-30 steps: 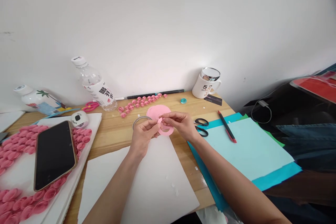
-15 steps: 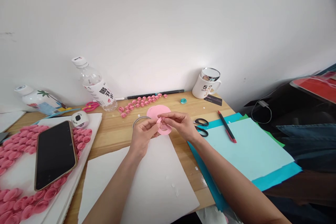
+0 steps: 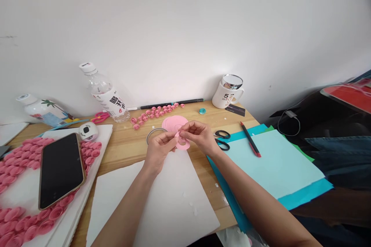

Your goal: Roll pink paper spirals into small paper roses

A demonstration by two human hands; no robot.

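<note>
A curled pink paper strip (image 3: 183, 146) hangs between my two hands, above the far end of a white sheet (image 3: 171, 200). My left hand (image 3: 160, 148) pinches the strip at its left side. The thumb and fingers of my right hand (image 3: 198, 135) are closed on its upper end, where it looks rolled; the fingertips partly cover the roll. Just behind my hands lie several pink paper discs (image 3: 174, 122). A roll of tape (image 3: 150, 134) sits behind my left hand, partly hidden. Scissors with black handles (image 3: 222, 139) rest right of my right hand.
Small pink paper roses (image 3: 156, 112) line the back, by a black pen (image 3: 191, 101). Left are a bottle (image 3: 106, 96) and a phone (image 3: 61, 170) on a rose-covered board. A mug (image 3: 227, 94) stands back right; a pen (image 3: 251, 139) lies on blue paper (image 3: 304, 197).
Both hands have shifted very slightly to the right with the pink strip. My right fingers have changed position a little at the strip's upper end.
</note>
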